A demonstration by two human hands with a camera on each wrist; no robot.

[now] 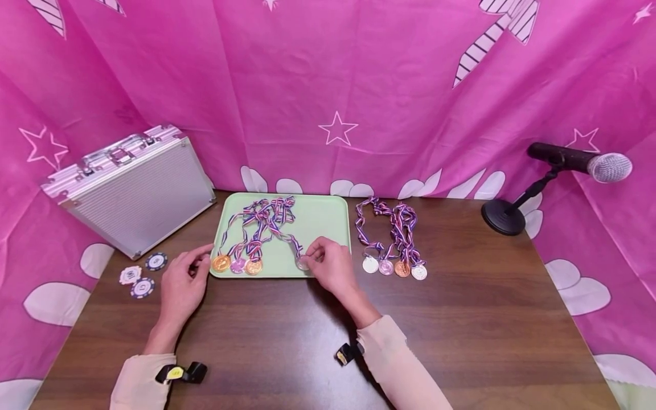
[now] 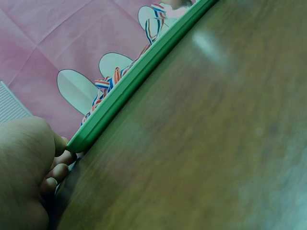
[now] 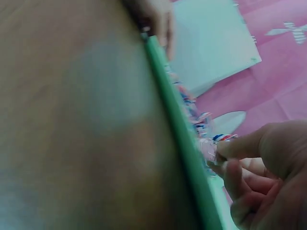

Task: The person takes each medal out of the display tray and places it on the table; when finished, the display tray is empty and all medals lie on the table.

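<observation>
We could not read the markings on the poker chips (image 1: 140, 276) at the left of the head view; the right wrist view was blurred, its medal (image 3: 209, 149) partly hidden behind fingers (image 3: 240, 147).

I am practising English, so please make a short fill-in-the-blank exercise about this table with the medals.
1. The right hand pinches a silver medal on the green ____.
2. The left hand touches the tray at its near-left ____.
3. On the bare table, right of the tray, lie ____ medals in a row.
4. The microphone rests on a ____ stand.

Missing words: tray; corner; four; black
</observation>
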